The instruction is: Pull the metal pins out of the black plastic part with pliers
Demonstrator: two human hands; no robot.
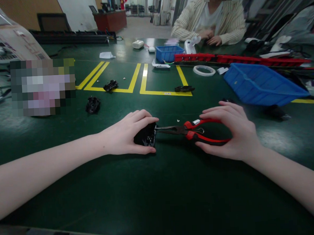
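Observation:
My left hand (130, 133) is closed around a small black plastic part (146, 136) that rests on the dark green table (160, 187). My right hand (233, 132) grips the red handles of long-nose pliers (197, 130). The pliers lie nearly level, and their thin dark jaws point left and reach into the side of the black part. Both forearms stretch in from the bottom corners.
Three more black parts (93, 105) (110, 86) (184, 89) lie among yellow floor-tape lines. A large blue bin (263, 85) sits at right, a smaller blue bin (168, 53), a tape roll (204, 70) and a long red strip (238, 59) behind. Another person sits across the table.

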